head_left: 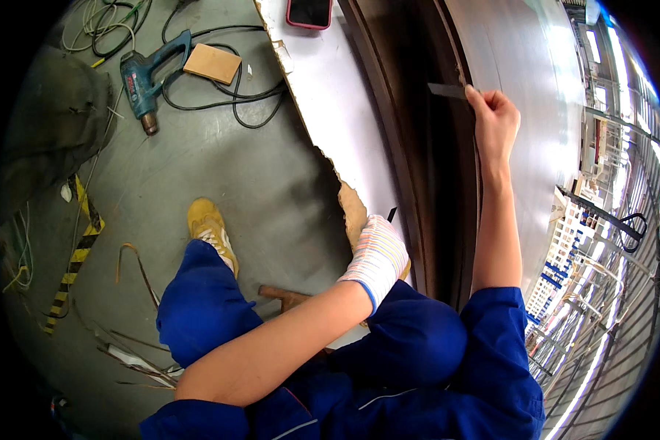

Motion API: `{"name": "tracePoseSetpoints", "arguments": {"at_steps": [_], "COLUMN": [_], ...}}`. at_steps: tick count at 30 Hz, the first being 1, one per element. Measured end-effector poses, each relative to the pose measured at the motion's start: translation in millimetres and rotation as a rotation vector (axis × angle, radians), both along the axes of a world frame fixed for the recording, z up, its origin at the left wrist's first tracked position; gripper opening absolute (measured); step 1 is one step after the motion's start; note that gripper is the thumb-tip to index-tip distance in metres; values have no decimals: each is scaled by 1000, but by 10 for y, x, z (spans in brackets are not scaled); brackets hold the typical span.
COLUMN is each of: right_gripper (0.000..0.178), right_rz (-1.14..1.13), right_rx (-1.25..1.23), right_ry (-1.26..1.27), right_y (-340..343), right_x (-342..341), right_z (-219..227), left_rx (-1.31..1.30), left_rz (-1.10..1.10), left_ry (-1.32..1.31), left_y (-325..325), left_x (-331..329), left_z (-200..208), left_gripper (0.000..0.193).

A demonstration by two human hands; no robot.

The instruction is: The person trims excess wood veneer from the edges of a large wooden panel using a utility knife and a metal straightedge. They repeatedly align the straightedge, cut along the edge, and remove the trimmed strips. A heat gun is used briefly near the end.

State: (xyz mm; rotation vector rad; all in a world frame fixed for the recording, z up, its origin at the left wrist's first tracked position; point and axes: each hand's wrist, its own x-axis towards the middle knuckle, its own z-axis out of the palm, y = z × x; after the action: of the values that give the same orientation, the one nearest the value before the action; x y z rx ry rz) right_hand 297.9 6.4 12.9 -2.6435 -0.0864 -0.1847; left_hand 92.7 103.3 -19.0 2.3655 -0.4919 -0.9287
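My left hand point(378, 253), in a striped knit glove, is closed low over the white sheet with the torn edge. A short black flat tip point(392, 214), like a knife blade, sticks out of the fist; the rest is hidden. Farther off, my bare right hand point(496, 116) pinches a thin grey flat strip point(447, 91) between thumb and fingers. That strip reaches left across the dark gap in a long brown panel structure point(451, 44). The right wrist lies beside the structure's right edge, next to a broad grey smooth surface point(532, 147).
A phone point(309, 13) in a red case rests on the white sheet point(330, 95). On the floor to the left are a teal heat gun point(145, 77), a small tan block point(213, 63), cables point(260, 95) and striped tape point(70, 275). A hammer-like tool point(282, 295) lies between my legs.
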Motion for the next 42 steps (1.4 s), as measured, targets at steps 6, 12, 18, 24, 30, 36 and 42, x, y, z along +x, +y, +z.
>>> {"name": "tracePoseSetpoints", "arguments": {"at_steps": [6,12,18,24,30,36,42], "right_gripper": [29,30,31,30,30,30,31], "right_rz": [-33,-29,-30,-17,-18,3,15], "right_rx": [50,-37,-52,-73,-77,-88,-84], "right_ry": [23,6,-13,-16,-27,-55,-59], "right_y": [91,331,511,654,747,852,940], "right_x": [137,380,556,717,837,964,1074], "right_z": [-17,-22,-39,-38,-56,-78,-100], "left_rx": [-37,0,-77,-20,-83,3,-64], "left_rz": [-256,-115,-196,-148,-135,-30,-26], "left_ry": [-101,-85,-124,-180,-110,-114,-72], "left_y": [66,69,97,112,126,37,168], "left_x": [133,109,118,80,112,96,184], "left_z": [-25,10,-80,-101,-125,-129,-111], "left_gripper": [23,24,23,24,25,21,24]}}
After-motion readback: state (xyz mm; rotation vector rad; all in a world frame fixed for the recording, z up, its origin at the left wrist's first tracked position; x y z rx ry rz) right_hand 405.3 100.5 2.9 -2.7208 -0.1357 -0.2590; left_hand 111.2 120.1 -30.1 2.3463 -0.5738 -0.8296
